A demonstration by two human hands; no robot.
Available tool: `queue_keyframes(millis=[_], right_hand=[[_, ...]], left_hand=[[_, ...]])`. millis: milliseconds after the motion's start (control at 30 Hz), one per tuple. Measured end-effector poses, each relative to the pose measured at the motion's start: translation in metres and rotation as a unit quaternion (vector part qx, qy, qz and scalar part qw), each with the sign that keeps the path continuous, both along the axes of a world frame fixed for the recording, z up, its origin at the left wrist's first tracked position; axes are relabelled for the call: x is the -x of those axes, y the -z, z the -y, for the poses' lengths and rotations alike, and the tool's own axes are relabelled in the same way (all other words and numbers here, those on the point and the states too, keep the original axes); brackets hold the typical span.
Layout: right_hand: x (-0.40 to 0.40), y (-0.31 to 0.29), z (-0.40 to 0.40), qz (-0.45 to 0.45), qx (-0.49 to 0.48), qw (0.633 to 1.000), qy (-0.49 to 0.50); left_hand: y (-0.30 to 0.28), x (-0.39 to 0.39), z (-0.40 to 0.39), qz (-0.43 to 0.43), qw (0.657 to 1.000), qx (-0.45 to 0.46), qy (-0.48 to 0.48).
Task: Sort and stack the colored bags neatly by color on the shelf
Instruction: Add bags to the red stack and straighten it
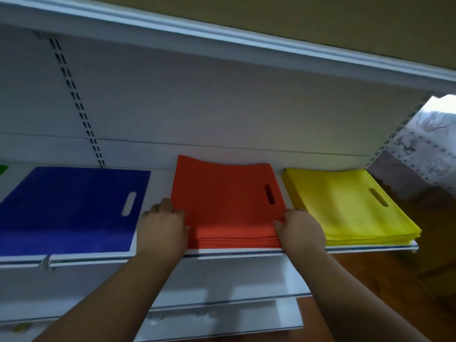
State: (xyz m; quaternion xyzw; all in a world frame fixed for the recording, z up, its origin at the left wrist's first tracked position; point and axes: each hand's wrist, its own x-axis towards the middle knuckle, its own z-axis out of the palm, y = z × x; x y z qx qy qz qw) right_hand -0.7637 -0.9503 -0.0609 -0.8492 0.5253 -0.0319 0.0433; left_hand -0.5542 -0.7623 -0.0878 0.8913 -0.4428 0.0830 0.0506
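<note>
A white shelf is carrying blue, orange and yellow bag stacks. The left hand and right hand are pressing the orange stack at its sides, fingers seemingly curled against its edges.

Three bag stacks are lined up along the shelf: one stack left, one in the middle, one right. The middle stack is flanked by both hands.

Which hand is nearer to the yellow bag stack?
The right hand. It grips the right front side of the orange bag stack, just beside the yellow bag stack. The left hand grips the orange stack's left side, farther away.
</note>
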Motion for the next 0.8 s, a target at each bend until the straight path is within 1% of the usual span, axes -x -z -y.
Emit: queue_keyframes(millis=[67, 167, 267, 333, 400, 500, 533, 700, 800], right_hand=[[-0.007, -0.007, -0.008, 0.021, 0.006, 0.999, -0.034], [-0.027, -0.021, -0.026, 0.086, 0.012, 0.99, -0.113], [-0.064, -0.035, -0.059, 0.147, 0.0, 0.972, -0.183], [-0.097, -0.043, -0.092, 0.183, -0.007, 0.954, -0.239], [-0.131, -0.05, -0.135, 0.215, -0.022, 0.93, -0.297], [-0.178, -0.055, -0.213, 0.258, -0.055, 0.892, -0.368], [-0.193, -0.056, -0.241, 0.269, -0.059, 0.879, -0.39], [-0.272, -0.057, -0.384, 0.302, -0.075, 0.818, -0.484], [-0.306, -0.06, -0.447, 0.317, -0.097, 0.79, -0.515]], left_hand=[[-0.004, 0.0, -0.004, 0.001, 1.0, 0.014, -0.003], [-0.009, 0.001, -0.022, -0.011, 0.998, 0.062, 0.006], [-0.014, -0.002, -0.059, -0.029, 0.993, 0.114, 0.01], [-0.015, -0.011, -0.095, -0.031, 0.99, 0.137, -0.009], [-0.014, -0.023, -0.142, -0.046, 0.985, 0.157, -0.045], [-0.015, -0.042, -0.23, -0.105, 0.972, 0.173, -0.123], [-0.015, -0.049, -0.262, -0.11, 0.967, 0.179, -0.145], [-0.018, -0.085, -0.418, -0.091, 0.945, 0.192, -0.25], [-0.023, -0.097, -0.482, -0.08, 0.935, 0.173, -0.301]])
